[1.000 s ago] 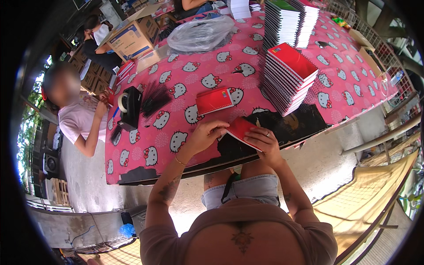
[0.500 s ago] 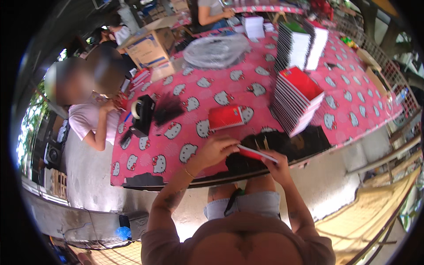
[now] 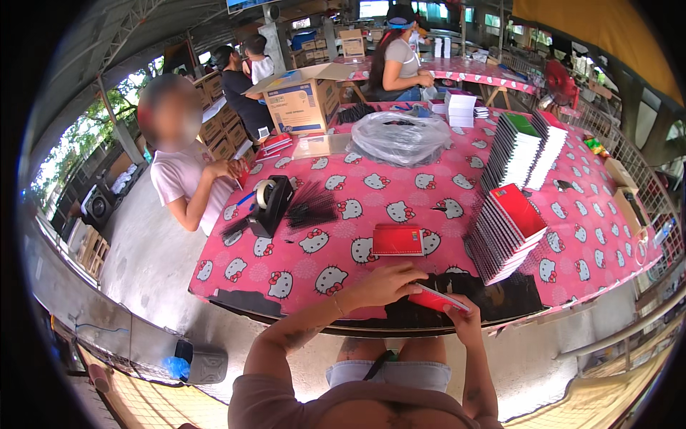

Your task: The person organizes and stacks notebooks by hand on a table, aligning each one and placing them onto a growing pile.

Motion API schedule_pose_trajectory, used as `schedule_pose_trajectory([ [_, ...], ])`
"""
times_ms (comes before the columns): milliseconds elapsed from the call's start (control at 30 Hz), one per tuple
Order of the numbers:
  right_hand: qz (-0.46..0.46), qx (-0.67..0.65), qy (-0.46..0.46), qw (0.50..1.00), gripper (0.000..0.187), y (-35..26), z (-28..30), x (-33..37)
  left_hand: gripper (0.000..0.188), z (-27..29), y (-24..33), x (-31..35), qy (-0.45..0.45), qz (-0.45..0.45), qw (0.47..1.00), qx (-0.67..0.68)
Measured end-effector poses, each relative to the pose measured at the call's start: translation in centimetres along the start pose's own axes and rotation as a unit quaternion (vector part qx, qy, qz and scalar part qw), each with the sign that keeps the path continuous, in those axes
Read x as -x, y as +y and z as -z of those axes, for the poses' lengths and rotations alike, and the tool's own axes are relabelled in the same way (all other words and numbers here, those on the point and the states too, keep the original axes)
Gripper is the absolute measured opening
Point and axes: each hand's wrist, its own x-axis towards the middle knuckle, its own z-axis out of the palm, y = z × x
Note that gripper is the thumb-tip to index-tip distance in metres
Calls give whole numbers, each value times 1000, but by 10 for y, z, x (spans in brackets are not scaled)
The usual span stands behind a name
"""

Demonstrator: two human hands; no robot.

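From my end, the view has tilted up since a second ago, bringing in more of the room behind the surface; the held notebook, whose red face lay broad to me then, now shows narrower and tipped.

I have it low over the near edge, in front of the loose notebook. My right hand pinches its right end, thumb on the red side. My left hand is at the other end, fingers bent; I can't tell whether they grip or only touch.

Progress, as I judge it: the red stack looks bound, with black coils down its side. I make out no coil on the held notebook or the loose one, so both seem unfinished.

My count: one notebook in hand, one lying loose, one red stack with layers too fine to number, and two taller stacks behind it, one green-topped, one red-topped. To the left are one tape dispenser, one large heap of black coils and a smaller bunch. Farther back I see one open carton and one clear plastic bag.
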Motion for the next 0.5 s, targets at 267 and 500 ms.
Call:
schedule_pose_trajectory([
  [267,22,52,24,998,21,-8,-14,5,48,7,12,4,-66,73,990,-100],
  [500,11,0,95,995,23,-10,-26,12,64,-34,44,26,107,6,949,-298],
])
